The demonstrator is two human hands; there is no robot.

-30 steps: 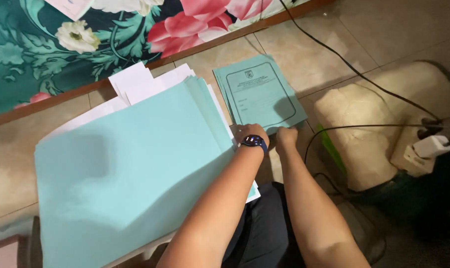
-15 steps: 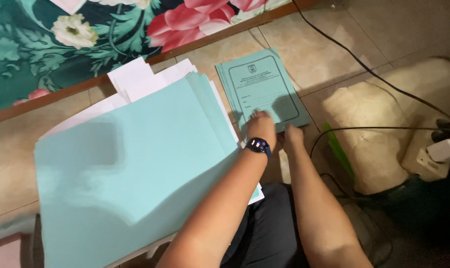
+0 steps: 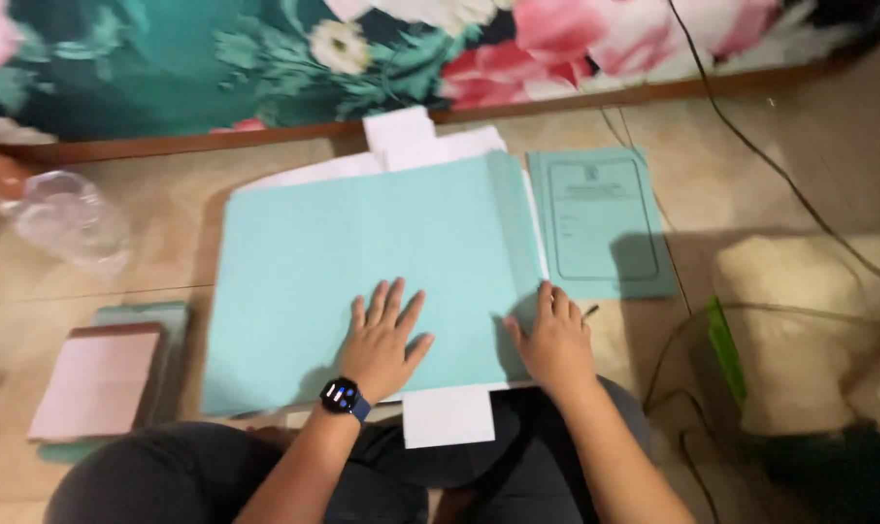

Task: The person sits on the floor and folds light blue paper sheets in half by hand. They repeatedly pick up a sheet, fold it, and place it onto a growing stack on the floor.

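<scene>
A stack of large light-teal paper sheets (image 3: 362, 252) lies on the tiled floor in front of my knees, with white sheets (image 3: 415, 146) sticking out behind and below it. My left hand (image 3: 386, 340), with a dark smartwatch on its wrist, rests flat and spread on the stack's near part. My right hand (image 3: 553, 340) lies fingers apart at the stack's right edge. A green printed folder (image 3: 600, 223) lies flat just right of the stack.
A floral fabric (image 3: 265, 58) with a wooden edge runs along the back. Crumpled clear plastic (image 3: 66, 218) lies at far left, a pink booklet (image 3: 95, 380) on teal sheets at near left. Black cables (image 3: 750, 146) and a pale cushion (image 3: 799, 330) are at right.
Both hands have come off the green folder and moved left onto the teal stack, now lying flat. The view has swung left, bringing the plastic and pink booklet into sight.
</scene>
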